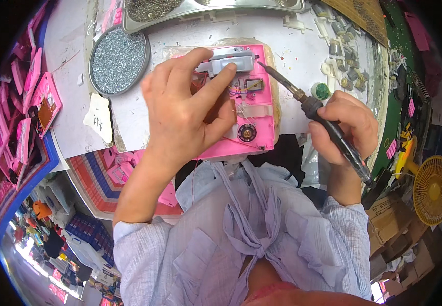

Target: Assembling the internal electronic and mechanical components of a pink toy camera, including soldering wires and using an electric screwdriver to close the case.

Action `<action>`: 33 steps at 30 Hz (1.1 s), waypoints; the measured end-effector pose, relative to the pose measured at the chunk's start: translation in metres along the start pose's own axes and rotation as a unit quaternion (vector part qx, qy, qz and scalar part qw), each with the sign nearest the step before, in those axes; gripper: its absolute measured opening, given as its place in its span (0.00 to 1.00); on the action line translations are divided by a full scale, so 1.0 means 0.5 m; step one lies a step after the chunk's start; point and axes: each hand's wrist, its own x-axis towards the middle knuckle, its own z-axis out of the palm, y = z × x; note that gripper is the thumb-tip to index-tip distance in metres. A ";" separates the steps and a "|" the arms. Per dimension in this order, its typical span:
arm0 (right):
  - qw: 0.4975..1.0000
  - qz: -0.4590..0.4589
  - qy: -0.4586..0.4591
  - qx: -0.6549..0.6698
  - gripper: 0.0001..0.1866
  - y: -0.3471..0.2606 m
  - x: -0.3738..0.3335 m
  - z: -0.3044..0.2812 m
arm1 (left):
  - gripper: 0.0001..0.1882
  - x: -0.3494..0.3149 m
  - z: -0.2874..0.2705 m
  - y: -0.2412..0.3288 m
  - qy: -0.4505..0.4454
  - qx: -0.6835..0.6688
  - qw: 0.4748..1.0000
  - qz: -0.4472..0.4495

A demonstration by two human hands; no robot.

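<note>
A pink plastic casing (265, 107) lies on the table in front of me, its inside facing up with thin wires, a small round speaker (247, 132) and a small boxy part (254, 85). At its far end is a light grey plastic part (241, 63). My left hand (188, 99) reaches over the casing, its fingers curved around the grey part with one fingertip pressing on top. My right hand (346, 127) grips a soldering iron (310, 105) by its black handle. The iron's tip points left, close to the right end of the grey part. My left palm hides part of the wiring.
A round dish of small screws (119, 60) stands left of the casing, beyond a torn white scrap (98, 118). A metal tray (211, 9) spans the far edge. Small motor-like parts (336, 48) lie far right, near a small green-filled container (321, 91). Pink casings (47, 104) pile up left.
</note>
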 end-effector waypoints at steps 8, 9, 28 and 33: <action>0.999 0.020 0.025 -0.019 0.16 -0.022 -0.019 -0.022 | 0.20 -0.011 -0.047 0.002 0.001 -0.019 0.999 0.047; 0.999 0.021 0.025 -0.016 0.16 -0.020 -0.018 -0.023 | 0.21 -0.022 -0.037 -0.004 0.022 -0.020 0.998 0.057; 0.999 0.005 0.029 -0.027 0.17 -0.028 -0.018 -0.038 | 0.24 -0.004 -0.030 0.014 -0.015 -0.045 0.995 0.089; 0.999 0.018 0.024 -0.026 0.17 -0.026 -0.026 -0.033 | 0.17 -0.009 0.026 0.039 -0.077 -0.102 0.985 0.116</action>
